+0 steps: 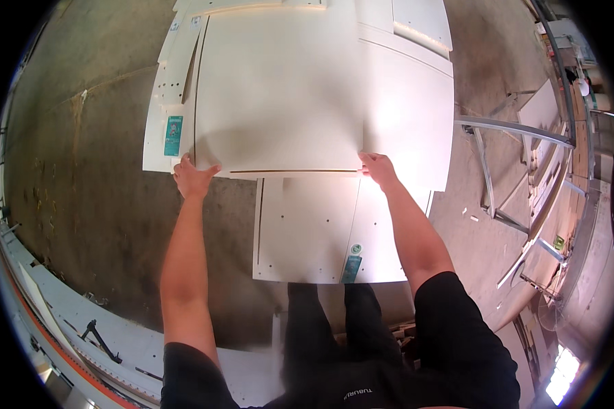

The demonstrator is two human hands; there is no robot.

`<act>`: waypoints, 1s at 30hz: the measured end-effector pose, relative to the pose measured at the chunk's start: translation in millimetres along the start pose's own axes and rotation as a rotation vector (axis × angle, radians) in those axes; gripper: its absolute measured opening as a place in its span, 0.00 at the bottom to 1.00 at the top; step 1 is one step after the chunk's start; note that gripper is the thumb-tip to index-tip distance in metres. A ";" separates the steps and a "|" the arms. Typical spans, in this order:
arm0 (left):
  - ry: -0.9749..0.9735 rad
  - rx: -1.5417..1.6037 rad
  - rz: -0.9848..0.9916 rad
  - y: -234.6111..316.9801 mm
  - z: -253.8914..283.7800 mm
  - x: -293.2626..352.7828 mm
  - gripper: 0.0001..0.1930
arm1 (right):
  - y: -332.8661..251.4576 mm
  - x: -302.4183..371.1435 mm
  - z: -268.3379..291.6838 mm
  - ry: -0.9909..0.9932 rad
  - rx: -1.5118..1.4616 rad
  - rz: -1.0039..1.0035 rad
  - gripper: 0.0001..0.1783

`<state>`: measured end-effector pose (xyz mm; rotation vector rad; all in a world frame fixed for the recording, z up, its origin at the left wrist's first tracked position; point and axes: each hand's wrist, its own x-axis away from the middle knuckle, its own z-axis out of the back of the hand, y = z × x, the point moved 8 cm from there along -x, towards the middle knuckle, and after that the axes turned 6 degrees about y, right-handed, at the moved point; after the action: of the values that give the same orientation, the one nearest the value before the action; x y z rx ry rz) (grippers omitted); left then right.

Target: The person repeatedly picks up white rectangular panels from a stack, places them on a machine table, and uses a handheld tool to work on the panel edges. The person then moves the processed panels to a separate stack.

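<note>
A large white panel (280, 95) lies on top of other white boards in front of me, with a dark groove along its near edge and another down its left side. At its near left corner is my left hand (195, 178), its thumb stretched along the near edge and its fingers at the left side. My right hand (379, 170) grips the near right corner, fingers and thumb close together. Parts of the fingers on both hands are hidden against the panel. A green label (173, 135) sits on a board just left of the panel.
Below the panel, nearer my legs, lies a drilled white board (307, 232) with a green tag (351, 268). A metal frame rack (518, 129) holding boards stands at right. At lower left runs a long machine bed (68, 320) with an orange strip. Concrete floor (95, 170) surrounds the stack.
</note>
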<state>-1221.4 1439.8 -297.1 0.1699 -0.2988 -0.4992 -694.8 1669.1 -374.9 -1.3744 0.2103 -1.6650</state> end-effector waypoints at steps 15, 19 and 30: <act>-0.054 0.443 0.046 -18.6 -79.3 158.1 0.39 | 108.8 52.2 121.5 0.270 0.029 -0.028 0.35; -0.171 0.650 0.196 -31.5 -107.1 163.1 0.35 | 160.1 98.9 77.0 0.585 -0.692 -0.421 0.39; -0.345 0.948 0.225 7.0 -93.9 167.1 0.30 | 131.6 92.3 19.7 0.168 -0.965 -0.343 0.30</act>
<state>-1048.4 1371.5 -344.0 0.9651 -0.8722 -0.1250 -601.5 1537.5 -389.3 -2.0398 1.0270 -2.0708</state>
